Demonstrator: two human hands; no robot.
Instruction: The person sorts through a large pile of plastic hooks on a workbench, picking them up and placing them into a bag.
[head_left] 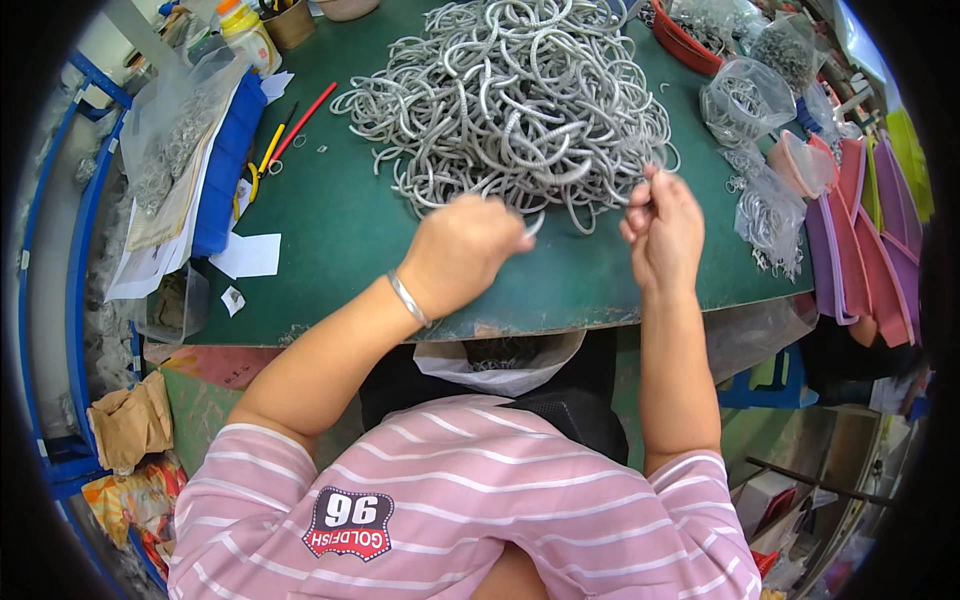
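- The heap of grey metal loops lies at my twelve o'clock on the green table.
- My left hand is curled; the heap sits toward its one o'clock.
- My right hand, curled too, apart, has it toward ten; either's grip I cannot tell.

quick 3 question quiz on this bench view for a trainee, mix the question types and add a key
1. True or false: the bracelet is worn on the right wrist.
2. What colour is the heap of ring-like pieces on the green table? a) red b) silver-grey c) yellow
3. Which of the person's hands is nearer the yellow-handled tool?

Key:
1. False; the silver bracelet is on the left wrist.
2. b
3. The left hand; the right hand is by the heap's right side.
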